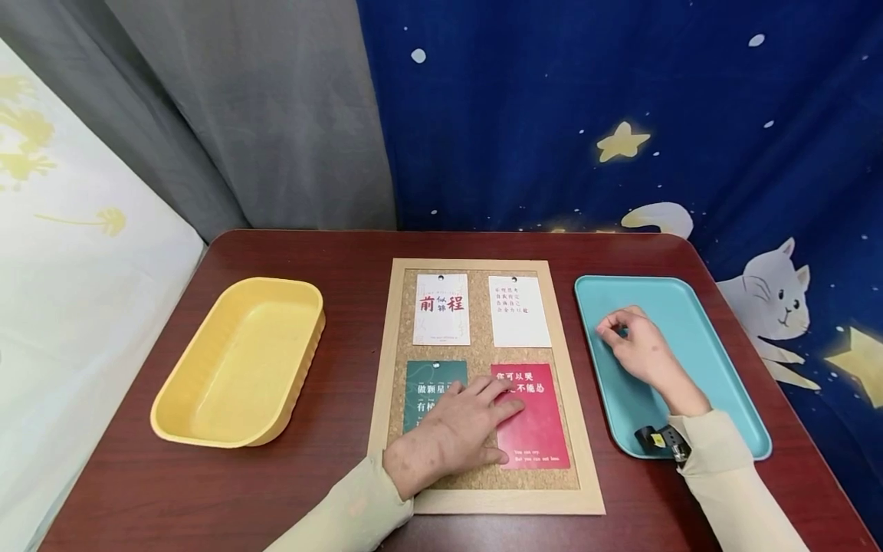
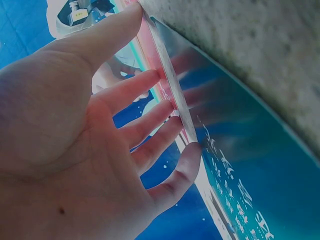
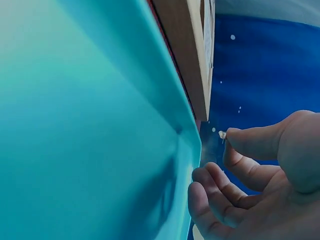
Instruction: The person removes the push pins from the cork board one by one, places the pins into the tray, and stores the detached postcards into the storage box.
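My left hand (image 1: 458, 433) lies over the cork board (image 1: 483, 483), its fingers spread and their tips on the red card (image 1: 534, 429). The green card (image 1: 421, 395) is partly covered by that hand. In the left wrist view my left hand (image 2: 100, 130) has fairly straight fingers touching the card surface. My right hand (image 1: 635, 345) is above the blue tray (image 1: 704, 383). In the right wrist view, the thumb and index finger of my right hand (image 3: 260, 170) pinch a small pale push pin (image 3: 222, 134). The other fingers curl loosely.
Two white cards (image 1: 441, 326) hang along the board's upper half, each with a dark spot at its top. A yellow bin (image 1: 162, 418) stands left of the board on the dark red table (image 1: 345, 383). Curtains rise behind the table's far edge.
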